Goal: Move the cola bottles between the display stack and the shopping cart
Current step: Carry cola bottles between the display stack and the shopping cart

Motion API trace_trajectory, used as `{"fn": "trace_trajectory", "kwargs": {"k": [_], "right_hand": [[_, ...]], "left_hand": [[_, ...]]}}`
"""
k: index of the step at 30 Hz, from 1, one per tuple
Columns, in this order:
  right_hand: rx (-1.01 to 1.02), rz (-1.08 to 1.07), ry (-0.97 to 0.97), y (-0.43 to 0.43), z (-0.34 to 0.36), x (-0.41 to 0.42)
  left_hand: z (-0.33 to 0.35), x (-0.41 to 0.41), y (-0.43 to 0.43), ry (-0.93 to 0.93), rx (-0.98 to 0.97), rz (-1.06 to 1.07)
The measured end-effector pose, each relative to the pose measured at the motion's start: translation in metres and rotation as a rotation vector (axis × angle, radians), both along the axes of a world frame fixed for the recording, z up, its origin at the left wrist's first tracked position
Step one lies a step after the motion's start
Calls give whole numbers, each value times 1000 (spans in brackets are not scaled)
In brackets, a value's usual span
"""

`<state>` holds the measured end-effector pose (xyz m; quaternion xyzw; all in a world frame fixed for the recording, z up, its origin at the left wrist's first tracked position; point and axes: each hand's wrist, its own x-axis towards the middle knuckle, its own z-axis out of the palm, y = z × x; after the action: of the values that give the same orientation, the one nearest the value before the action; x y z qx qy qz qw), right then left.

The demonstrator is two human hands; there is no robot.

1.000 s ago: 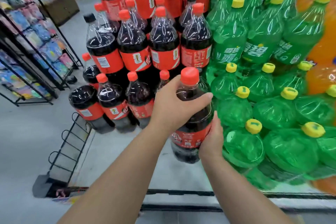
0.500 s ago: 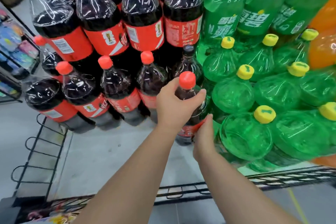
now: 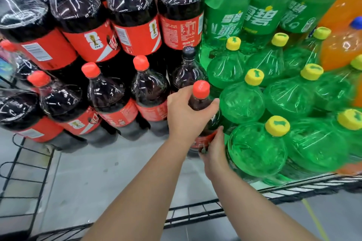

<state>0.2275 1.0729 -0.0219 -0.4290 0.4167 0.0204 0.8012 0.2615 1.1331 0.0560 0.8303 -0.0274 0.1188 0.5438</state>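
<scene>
A cola bottle (image 3: 198, 102) with a red cap and a red label stands upright at the front of the display stack (image 3: 109, 94), between the bottom row of cola bottles and the green bottles. My left hand (image 3: 186, 117) grips its neck and shoulder just under the cap. My right hand (image 3: 214, 149) holds its lower part at the label, and hides the base. Right behind it stands a cola bottle with a black cap (image 3: 189, 52). Shrink-wrapped cola bottles are piled above.
Green bottles with yellow caps (image 3: 254, 107) crowd the right side, touching the held bottle. Orange bottles (image 3: 344, 45) are at the far right. The shopping cart's black wire rim (image 3: 195, 211) crosses the bottom. A black wire rack (image 3: 21, 164) stands at the left on the grey floor.
Both hands have carried the cola bottle forward and down into the gap beside the green bottles. The view has moved closer to the stack.
</scene>
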Motion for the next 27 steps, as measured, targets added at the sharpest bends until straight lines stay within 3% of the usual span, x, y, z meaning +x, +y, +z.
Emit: {"fn": "trace_trajectory", "kwargs": {"k": [4, 8, 12, 16, 23, 27], "right_hand": [[-38, 74, 19, -3, 6, -4], [-71, 129, -40, -3, 24, -11], [-204, 190, -126, 1, 50, -17], [-416, 193, -246, 4, 84, -22], [-545, 269, -448, -12, 145, -39], [-453, 346, -562, -31, 187, -58]], "left_hand": [[0, -2, 2, 15, 150, 4], [4, -6, 14, 153, 253, -79], [19, -18, 20, 273, 194, -81], [44, -31, 25, 256, 162, -2], [107, -56, 33, 180, 138, 58], [143, -76, 30, 212, 153, 34]]}}
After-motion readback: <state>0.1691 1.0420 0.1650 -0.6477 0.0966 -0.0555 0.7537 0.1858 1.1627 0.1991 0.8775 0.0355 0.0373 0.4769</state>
